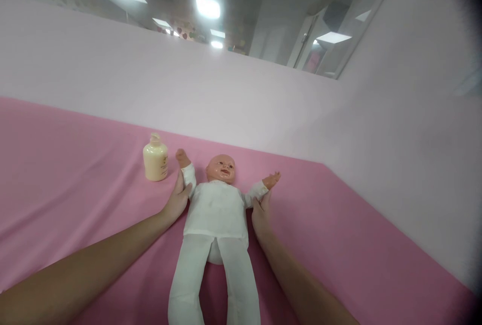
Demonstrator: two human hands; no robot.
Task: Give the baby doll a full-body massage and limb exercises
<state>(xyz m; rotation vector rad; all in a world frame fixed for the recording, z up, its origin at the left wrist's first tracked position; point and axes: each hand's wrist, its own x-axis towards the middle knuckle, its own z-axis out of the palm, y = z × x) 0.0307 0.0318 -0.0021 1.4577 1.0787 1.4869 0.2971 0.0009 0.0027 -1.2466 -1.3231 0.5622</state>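
Doll (216, 214) is lying face up on the pink sheet (75, 174), head pointing away from the camera toward the pale pink wall (188, 89), legs running down to the bottom edge of the view. It is wearing a white top and white trousers; both of its arms are spreading out to the sides, bare plastic hands showing past the cuffs.

Left hand (177, 199) is reaching in from the lower left, forearm lying across the sheet. Its fingers are wrapping the doll's sleeved arm on that side, thumb resting on the sleeve just below the doll's small raised fist. Grasping, not flat.

Right hand (260, 214) is coming in from the lower right. It is pressing against the doll's other sleeved arm near the armpit, fingers pointing up along the sleeve toward the doll's open palm. Whether the fingers are closing around the arm or only lying against it, I cannot tell from this angle.

Cream-coloured bottle (155, 158) is standing upright on the sheet, just beside the doll's raised fist and just beyond the left hand, not touching either. Its cap is on, pale like the body.

Ceiling lights (208, 7) are glowing above the wall's top edge.
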